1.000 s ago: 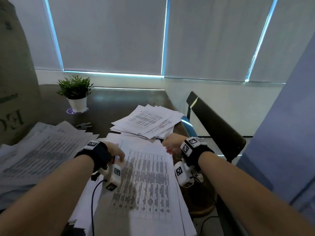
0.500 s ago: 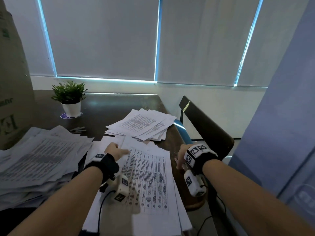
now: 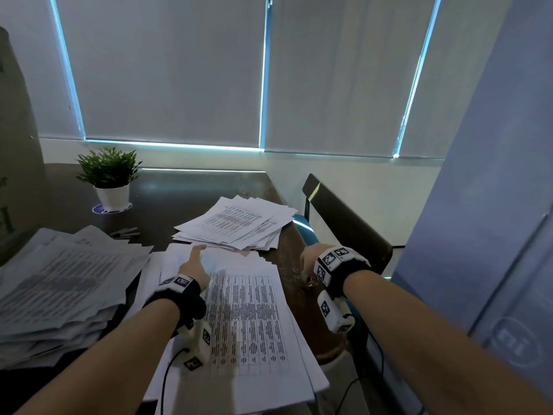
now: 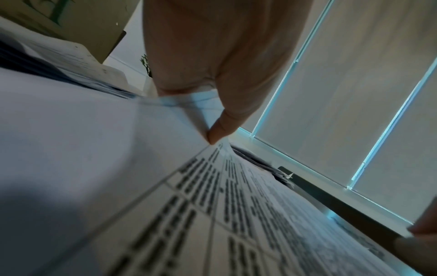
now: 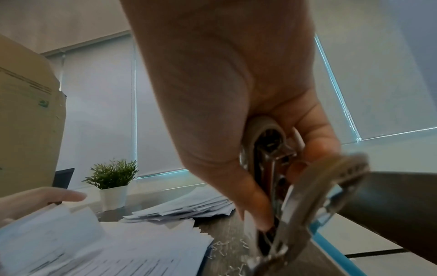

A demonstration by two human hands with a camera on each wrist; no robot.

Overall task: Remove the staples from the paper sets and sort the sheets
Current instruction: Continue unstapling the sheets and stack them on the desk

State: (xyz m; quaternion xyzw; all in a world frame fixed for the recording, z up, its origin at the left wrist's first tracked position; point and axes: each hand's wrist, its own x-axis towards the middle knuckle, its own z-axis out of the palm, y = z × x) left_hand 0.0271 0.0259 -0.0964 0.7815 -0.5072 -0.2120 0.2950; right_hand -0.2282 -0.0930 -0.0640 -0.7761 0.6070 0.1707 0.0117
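Left hand (image 3: 194, 269) lies on the top of the middle stack (image 3: 245, 319); from my left wrist view I see the thumb (image 4: 222, 130) and fingers pinching up a corner of the top sheet, which lifts off the printed page below. Right hand (image 3: 309, 259) sits at the table's right edge, curled round a metal staple remover (image 5: 279, 186), thumb (image 5: 250, 205) pressed along one side and fingers wrapped behind. I read the tool's jaws as pointing down toward the wood, but motion blur keeps me from telling how far apart they stand. Loose staples (image 5: 227, 248) lie scattered on the bare table (image 3: 287, 259) just beside the stack and under the tool. Beyond the hands, a fanned pile (image 3: 239, 223) of printed sheets rests further back on the table, apart from the middle stack. On the left I see a thicker heap (image 3: 59, 289) of sheets. Behind it stands a cardboard box (image 3: 18, 145), with a potted plant (image 3: 110, 178) nearby on the table. A dark chair (image 3: 344, 223) stands right of the table.
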